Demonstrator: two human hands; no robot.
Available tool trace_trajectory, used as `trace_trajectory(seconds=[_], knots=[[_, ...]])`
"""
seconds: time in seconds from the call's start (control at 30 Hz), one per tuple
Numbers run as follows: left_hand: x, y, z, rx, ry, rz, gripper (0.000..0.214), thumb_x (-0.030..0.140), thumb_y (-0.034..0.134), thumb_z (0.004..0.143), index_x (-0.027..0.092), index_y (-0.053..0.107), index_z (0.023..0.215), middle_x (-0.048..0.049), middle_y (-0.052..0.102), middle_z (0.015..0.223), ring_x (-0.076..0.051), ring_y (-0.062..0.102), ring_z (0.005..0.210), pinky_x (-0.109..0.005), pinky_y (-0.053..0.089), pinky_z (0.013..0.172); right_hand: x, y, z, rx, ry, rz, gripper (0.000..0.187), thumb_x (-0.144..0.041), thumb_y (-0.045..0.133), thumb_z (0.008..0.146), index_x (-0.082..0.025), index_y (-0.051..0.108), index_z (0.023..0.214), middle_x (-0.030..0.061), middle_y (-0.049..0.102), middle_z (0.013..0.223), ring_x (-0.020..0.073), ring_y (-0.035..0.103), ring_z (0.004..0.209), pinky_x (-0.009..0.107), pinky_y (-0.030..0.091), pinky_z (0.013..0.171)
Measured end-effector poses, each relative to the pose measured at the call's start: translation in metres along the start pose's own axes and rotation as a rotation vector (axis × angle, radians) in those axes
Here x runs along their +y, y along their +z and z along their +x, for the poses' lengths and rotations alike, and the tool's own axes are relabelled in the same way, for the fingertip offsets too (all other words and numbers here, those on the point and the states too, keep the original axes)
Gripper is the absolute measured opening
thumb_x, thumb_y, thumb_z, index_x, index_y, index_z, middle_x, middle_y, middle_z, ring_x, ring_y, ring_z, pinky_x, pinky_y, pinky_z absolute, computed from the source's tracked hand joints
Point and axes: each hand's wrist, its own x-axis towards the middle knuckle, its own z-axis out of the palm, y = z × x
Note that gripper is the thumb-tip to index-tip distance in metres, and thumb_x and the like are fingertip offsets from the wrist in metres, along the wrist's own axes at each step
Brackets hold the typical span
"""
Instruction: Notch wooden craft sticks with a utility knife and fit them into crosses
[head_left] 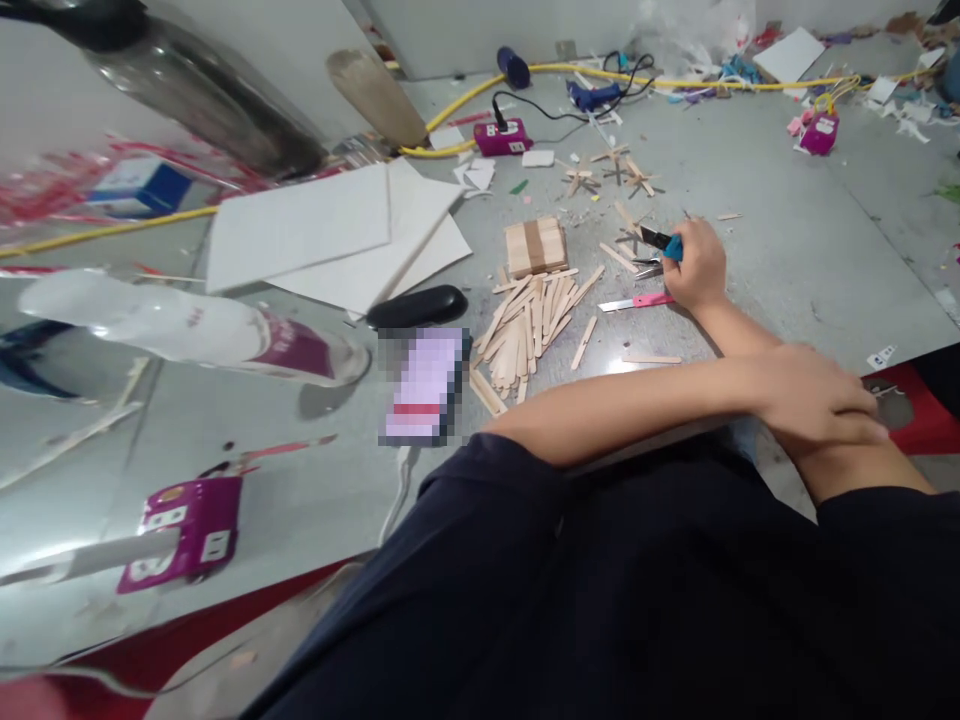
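Observation:
My right hand (697, 270) is closed round a blue-handled cutting tool (664, 243), its tip pointing left over a few loose wooden sticks (619, 255). A pink utility knife (637, 301) lies just below that hand. My left arm crosses in front of me, and my left hand (817, 405) lies flat on my right forearm and holds nothing. A pile of wooden craft sticks (525, 325) lies left of the knife. A taped bundle of sticks (535, 246) sits behind the pile.
White boards (337, 235), a black case (417, 306) and a phone (424, 385) lie left of the sticks. Star-shaped stick pieces (607, 172), a purple power strip (502, 137), a blue glue gun (592, 95) and a yellow cable (450, 110) are further back. A red stool (919, 410) stands at right.

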Motion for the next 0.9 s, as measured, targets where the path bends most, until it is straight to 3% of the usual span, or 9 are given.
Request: trace_trajectory(seconds=[0.1, 0.17, 0.23, 0.33, 0.4, 0.53, 0.67, 0.77, 0.9], knots=[[0.002, 0.02, -0.047, 0.093, 0.071, 0.156, 0.06, 0.044, 0.061, 0.114, 0.03, 0.062, 0.173, -0.0041, 0.047, 0.192, -0.033, 0.035, 0.182, -0.058, 0.023, 0.149, 0.0, -0.007, -0.001, 0.002, 0.019, 0.026, 0.019, -0.035, 0.057, 0.111, -0.024, 0.068, 0.121, 0.0172, 0.07, 0.117, 0.0421, 0.068, 0.121, 0.064, 0.057, 0.107], [-0.003, 0.032, -0.089, 0.086, 0.072, 0.253, 0.046, 0.037, 0.057, 0.116, 0.033, 0.074, 0.159, -0.004, 0.051, 0.189, -0.031, 0.041, 0.178, -0.052, 0.029, 0.145, 0.004, -0.008, 0.01, 0.005, 0.045, 0.051, 0.022, -0.041, 0.056, 0.114, -0.023, 0.067, 0.12, 0.0165, 0.07, 0.117, 0.0408, 0.07, 0.119, 0.064, 0.059, 0.106], [-0.014, 0.04, -0.133, 0.124, -0.12, 0.351, 0.044, 0.035, 0.042, 0.12, 0.025, 0.082, 0.135, -0.0138, 0.073, 0.163, -0.034, 0.07, 0.141, -0.053, 0.047, 0.123, 0.011, -0.006, 0.03, -0.02, 0.061, 0.092, 0.027, -0.049, 0.06, 0.115, -0.023, 0.068, 0.116, 0.0141, 0.071, 0.112, 0.0377, 0.071, 0.113, 0.063, 0.061, 0.104], [-0.036, 0.048, -0.189, 0.283, -0.595, 0.456, 0.036, 0.037, 0.049, 0.119, 0.019, 0.08, 0.123, -0.0158, 0.082, 0.132, -0.035, 0.073, 0.115, -0.053, 0.051, 0.102, 0.026, 0.002, 0.069, -0.109, 0.046, 0.172, 0.034, -0.057, 0.075, 0.108, -0.024, 0.071, 0.103, 0.0065, 0.069, 0.09, 0.0308, 0.071, 0.095, 0.058, 0.065, 0.099], [-0.046, 0.052, -0.214, 0.367, -0.772, 0.473, 0.031, 0.043, 0.059, 0.118, 0.02, 0.078, 0.117, -0.014, 0.081, 0.129, -0.034, 0.072, 0.112, -0.052, 0.05, 0.1, 0.034, 0.008, 0.09, -0.173, 0.101, 0.231, 0.037, -0.059, 0.078, 0.107, -0.024, 0.072, 0.098, 0.0038, 0.068, 0.08, 0.0279, 0.07, 0.085, 0.056, 0.067, 0.094], [-0.052, 0.059, -0.23, 0.377, -0.748, 0.447, 0.031, 0.053, 0.073, 0.113, 0.022, 0.076, 0.116, -0.0116, 0.08, 0.129, -0.033, 0.071, 0.111, -0.051, 0.05, 0.099, 0.036, 0.02, 0.102, -0.269, 0.177, 0.276, 0.039, -0.06, 0.077, 0.107, -0.024, 0.075, 0.094, 0.0027, 0.068, 0.073, 0.0267, 0.072, 0.074, 0.055, 0.07, 0.086], [-0.05, 0.068, -0.225, 0.406, -0.687, 0.436, 0.022, 0.04, 0.067, 0.116, 0.02, 0.077, 0.113, -0.0109, 0.08, 0.129, -0.032, 0.07, 0.11, -0.05, 0.051, 0.098, 0.026, 0.022, 0.093, -0.292, 0.167, 0.257, 0.037, -0.057, 0.087, 0.1, -0.025, 0.074, 0.086, 0.0048, 0.072, 0.078, 0.0297, 0.076, 0.083, 0.058, 0.07, 0.092], [-0.05, 0.077, -0.219, 0.438, -0.713, 0.419, 0.015, 0.028, 0.068, 0.115, 0.018, 0.076, 0.108, -0.0121, 0.081, 0.129, -0.032, 0.069, 0.111, -0.048, 0.053, 0.094, 0.01, 0.009, 0.089, -0.293, 0.224, 0.263, 0.033, -0.05, 0.09, 0.098, -0.025, 0.075, 0.085, 0.0053, 0.074, 0.08, 0.03, 0.078, 0.082, 0.059, 0.07, 0.09], [-0.049, 0.084, -0.215, 0.454, -0.757, 0.392, 0.013, 0.021, 0.068, 0.113, 0.016, 0.074, 0.103, -0.014, 0.079, 0.125, -0.033, 0.068, 0.109, -0.049, 0.055, 0.092, -0.028, -0.028, 0.084, -0.191, 0.196, 0.417, 0.031, -0.054, 0.084, 0.103, -0.024, 0.082, 0.099, 0.0063, 0.081, 0.09, 0.0276, 0.081, 0.086, 0.055, 0.07, 0.087]])
